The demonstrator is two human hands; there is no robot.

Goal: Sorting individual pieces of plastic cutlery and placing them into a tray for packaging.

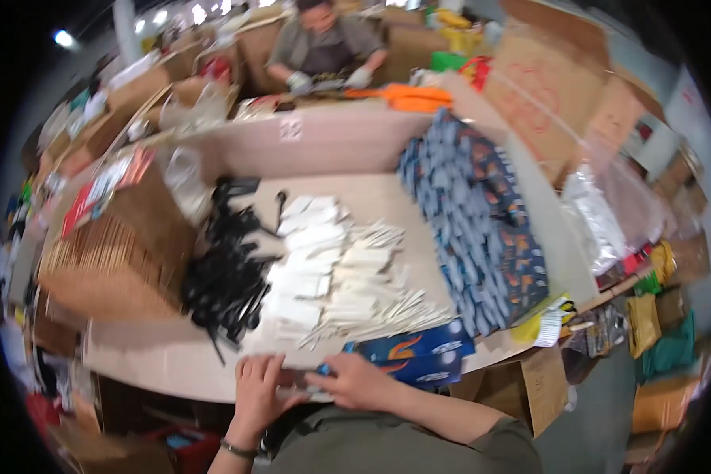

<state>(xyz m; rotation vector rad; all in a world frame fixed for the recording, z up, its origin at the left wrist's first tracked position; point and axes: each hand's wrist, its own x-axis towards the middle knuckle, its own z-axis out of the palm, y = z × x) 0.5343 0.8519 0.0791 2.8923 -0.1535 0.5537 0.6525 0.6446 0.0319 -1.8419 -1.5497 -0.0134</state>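
Observation:
My left hand (257, 393) is closed at the front edge of the table, its fingers against a small, greyish, flat item that is too blurred to name. My right hand (357, 384) pinches the same item from the other side, with a bit of blue by its fingertips. Beside the right hand lie dark blue printed packets (423, 365) with an orange design. Farther in are a heap of black, long-handled plastic pieces (229, 276), stacks of white flat pieces (312, 237) and a spread of cream-coloured thin sticks (379, 296).
Many blue printed packets (466, 229) stand in rows at the right. A stack of brown cardboard (110, 268) rises at the left. Low walls (324, 146) edge the table at the back. Beyond them a gloved person works near an orange item (419, 98). An open carton (537, 387) sits below right.

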